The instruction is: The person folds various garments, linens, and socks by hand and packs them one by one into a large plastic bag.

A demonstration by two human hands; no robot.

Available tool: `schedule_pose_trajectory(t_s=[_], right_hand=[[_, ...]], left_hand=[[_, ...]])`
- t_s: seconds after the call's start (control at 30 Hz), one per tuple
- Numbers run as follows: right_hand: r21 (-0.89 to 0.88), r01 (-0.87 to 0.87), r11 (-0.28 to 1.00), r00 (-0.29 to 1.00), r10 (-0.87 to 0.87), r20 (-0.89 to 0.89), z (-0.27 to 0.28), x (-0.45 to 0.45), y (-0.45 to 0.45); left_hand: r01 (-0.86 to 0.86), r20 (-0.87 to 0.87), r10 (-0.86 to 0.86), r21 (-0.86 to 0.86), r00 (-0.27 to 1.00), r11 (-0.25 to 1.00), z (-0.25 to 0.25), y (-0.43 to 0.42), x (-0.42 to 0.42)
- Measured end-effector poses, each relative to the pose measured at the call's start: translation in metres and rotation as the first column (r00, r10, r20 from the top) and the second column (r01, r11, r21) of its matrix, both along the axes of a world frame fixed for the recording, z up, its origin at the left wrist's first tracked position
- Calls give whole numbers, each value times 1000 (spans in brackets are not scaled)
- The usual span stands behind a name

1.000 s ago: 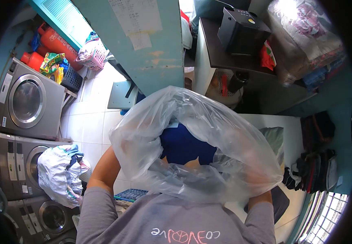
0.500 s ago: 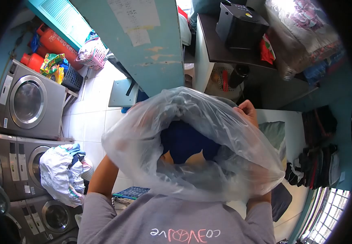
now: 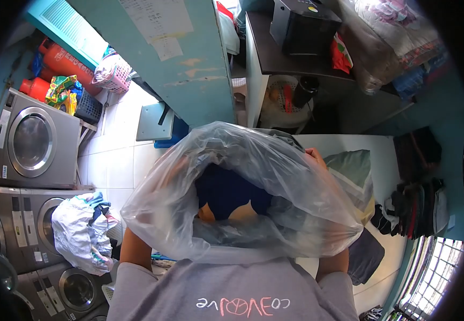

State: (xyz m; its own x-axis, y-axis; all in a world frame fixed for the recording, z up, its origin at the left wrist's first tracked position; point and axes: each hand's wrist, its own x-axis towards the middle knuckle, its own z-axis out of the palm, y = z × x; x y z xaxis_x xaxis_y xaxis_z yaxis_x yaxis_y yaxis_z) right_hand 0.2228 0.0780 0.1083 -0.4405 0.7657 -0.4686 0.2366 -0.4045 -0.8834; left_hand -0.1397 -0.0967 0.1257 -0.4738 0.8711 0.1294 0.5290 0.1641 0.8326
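A large clear plastic bag (image 3: 296,214) spreads wide in front of my chest, its mouth facing up at me. Dark blue fabric (image 3: 232,187) with tan shapes along its lower edge lies inside. At the bag's far right edge, part of my right hand (image 3: 315,156) shows with its fingers bent against the plastic; what they grip is too small to make out. My left hand is hidden behind the cloudy plastic on the left side, with only the forearm showing below.
Washing machines (image 3: 34,142) stand at the left, with a pile of laundry (image 3: 84,230) before them. A white table (image 3: 384,152) holds folded clothes (image 3: 349,166) at the right. A teal partition (image 3: 189,69) and a dark counter (image 3: 264,48) stand ahead.
The bag has shifted left and slightly down, its mouth still spread. My right hand, hidden at first, came into view at the far edge and now shows less. The view has shifted slightly.
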Motion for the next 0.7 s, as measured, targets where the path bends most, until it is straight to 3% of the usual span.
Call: schedule_pose_trajectory(t_s=[0.3, 0.33, 0.4, 0.57, 0.63, 0.7], right_hand=[[267, -15, 964, 987, 57, -152, -20, 14, -29], [281, -11, 960, 986, 58, -159, -3, 8, -33], [475, 84, 876, 957, 61, -283, 46, -5, -54], [570, 156, 807, 977, -41, -209, 30, 12, -29], [524, 173, 834, 981, -99, -167, 27, 18, -36], [466, 206, 861, 978, -202, -59, 43, 17, -55]], left_hand=[[17, -279, -23, -21, 960, 1000, 29, -11, 12], [18, -310, -24, -23, 950, 1000, 32, -8, 20], [28, -367, -39, -34, 929, 999, 39, -12, 20], [30, -455, -61, -76, 888, 997, 59, 2, 29], [-49, -95, 34, -155, 995, 987, 73, -3, 36], [-15, 120, 18, -25, 993, 1000, 56, -25, 40]])
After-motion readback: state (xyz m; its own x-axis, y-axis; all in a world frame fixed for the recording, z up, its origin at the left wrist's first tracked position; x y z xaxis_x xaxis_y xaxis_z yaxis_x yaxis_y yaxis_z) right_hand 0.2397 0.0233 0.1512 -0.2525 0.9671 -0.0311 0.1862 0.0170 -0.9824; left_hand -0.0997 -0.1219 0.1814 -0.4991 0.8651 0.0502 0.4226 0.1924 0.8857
